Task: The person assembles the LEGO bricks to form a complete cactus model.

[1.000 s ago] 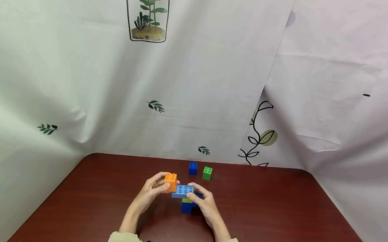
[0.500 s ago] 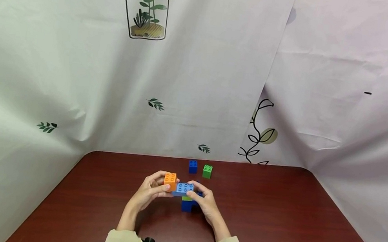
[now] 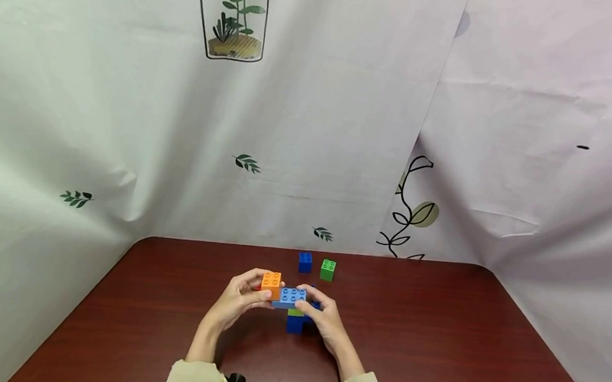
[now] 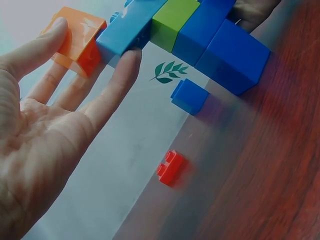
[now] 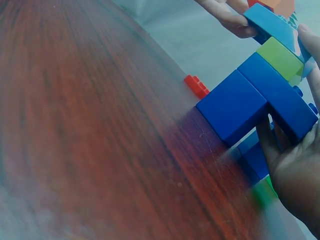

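My left hand [image 3: 232, 303] pinches an orange brick [image 3: 271, 283] at the left end of a light blue brick [image 3: 292, 296]. In the left wrist view the orange brick [image 4: 80, 42] stands at the light blue brick's end, with one finger under that brick. Whether they are fully joined I cannot tell. My right hand [image 3: 325, 319] grips the built piece at its right side, thumb on the light blue brick. Under that brick are a lime green brick [image 5: 281, 59], a long dark blue brick [image 5: 277, 95] and a lower dark blue brick [image 5: 232, 107] on the table.
At the back of the dark red table [image 3: 436, 335] stand a small blue brick [image 3: 305, 262] and a green brick [image 3: 328, 270]. A red brick [image 4: 171, 169] lies beyond the left hand. A printed cloth [image 3: 313, 123] hangs behind the table.
The head view has tilted slightly, so everything sits a little higher. Both hands keep their hold, and a sliver of red shows beside the orange brick.
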The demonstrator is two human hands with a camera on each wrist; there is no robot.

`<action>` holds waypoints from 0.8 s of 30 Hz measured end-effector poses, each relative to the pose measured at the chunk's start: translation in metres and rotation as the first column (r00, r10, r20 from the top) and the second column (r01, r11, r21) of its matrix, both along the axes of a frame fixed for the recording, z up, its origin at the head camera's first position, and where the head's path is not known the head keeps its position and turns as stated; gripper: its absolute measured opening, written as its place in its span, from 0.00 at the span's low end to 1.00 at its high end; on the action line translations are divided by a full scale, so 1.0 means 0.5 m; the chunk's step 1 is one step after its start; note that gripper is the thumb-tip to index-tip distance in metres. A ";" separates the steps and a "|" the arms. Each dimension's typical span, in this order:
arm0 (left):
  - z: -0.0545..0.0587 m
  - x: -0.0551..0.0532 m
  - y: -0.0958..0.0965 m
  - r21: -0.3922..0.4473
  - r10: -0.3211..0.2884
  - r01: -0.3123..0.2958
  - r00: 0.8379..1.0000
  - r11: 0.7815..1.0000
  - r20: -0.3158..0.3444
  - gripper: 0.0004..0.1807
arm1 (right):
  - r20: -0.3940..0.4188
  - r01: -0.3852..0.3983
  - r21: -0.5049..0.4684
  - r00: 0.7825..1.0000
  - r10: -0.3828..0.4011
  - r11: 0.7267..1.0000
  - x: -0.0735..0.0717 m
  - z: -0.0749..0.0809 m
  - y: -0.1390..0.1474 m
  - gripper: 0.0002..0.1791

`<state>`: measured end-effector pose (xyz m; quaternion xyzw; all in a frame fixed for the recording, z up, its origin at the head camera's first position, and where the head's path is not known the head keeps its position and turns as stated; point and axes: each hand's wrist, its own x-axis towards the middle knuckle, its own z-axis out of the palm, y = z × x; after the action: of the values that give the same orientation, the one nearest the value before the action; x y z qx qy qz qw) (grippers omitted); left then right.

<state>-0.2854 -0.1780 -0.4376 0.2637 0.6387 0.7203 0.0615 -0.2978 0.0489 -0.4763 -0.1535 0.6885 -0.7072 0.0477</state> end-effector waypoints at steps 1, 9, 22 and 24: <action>0.000 0.000 0.000 0.001 0.004 -0.004 1.000 1.000 0.000 0.16 | -0.002 0.000 -0.001 1.000 0.000 1.000 0.000 0.000 0.000 0.21; -0.001 -0.002 0.003 -0.002 0.025 -0.025 1.000 1.000 0.002 0.14 | -0.003 -0.002 -0.007 1.000 0.001 1.000 0.001 0.000 0.000 0.22; 0.009 0.001 0.010 -0.055 0.084 -0.083 0.996 0.995 0.006 0.24 | 0.010 0.005 -0.011 1.000 -0.005 1.000 -0.001 0.000 -0.002 0.21; 0.008 0.002 0.011 -0.070 0.102 -0.101 0.995 0.992 0.012 0.25 | 0.016 0.008 -0.010 1.000 -0.008 1.000 -0.001 -0.001 -0.002 0.21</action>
<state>-0.2845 -0.1727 -0.4334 0.2229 0.6755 0.7018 0.0389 -0.2984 0.0479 -0.4767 -0.1453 0.6853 -0.7119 0.0494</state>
